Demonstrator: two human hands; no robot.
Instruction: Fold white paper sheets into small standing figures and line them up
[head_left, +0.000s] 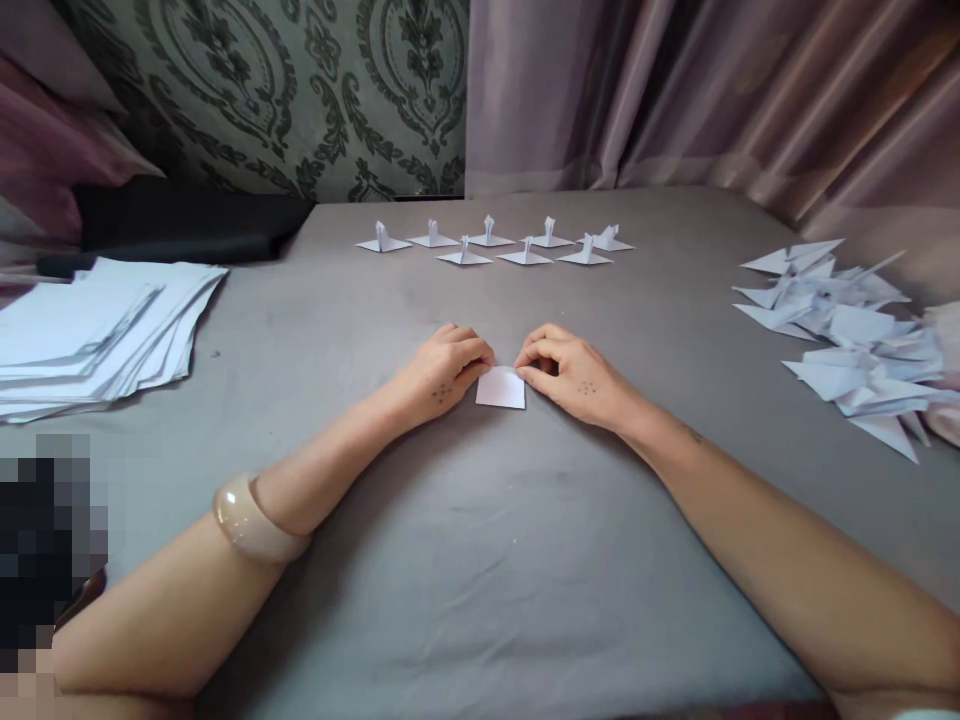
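A small white folded paper (pixel 500 389) lies at the middle of the grey-covered table, its near edge flat toward me. My left hand (pixel 448 370) pinches its far left corner between thumb and fingers. At the far right corner, my right hand (pixel 568 372) pinches the paper the same way, fingers curled. The paper's far edge bows up slightly between the two hands. Whether it has more than one layer cannot be made out.
Several folded paper birds (pixel 488 235) stand in two rows beyond my hands. A heap of folded paper pieces (pixel 862 330) lies at the right. Stacked white sheets (pixel 97 330) rest at the left, before a black cloth item (pixel 187 220). A blurred-out shape covers the lower left.
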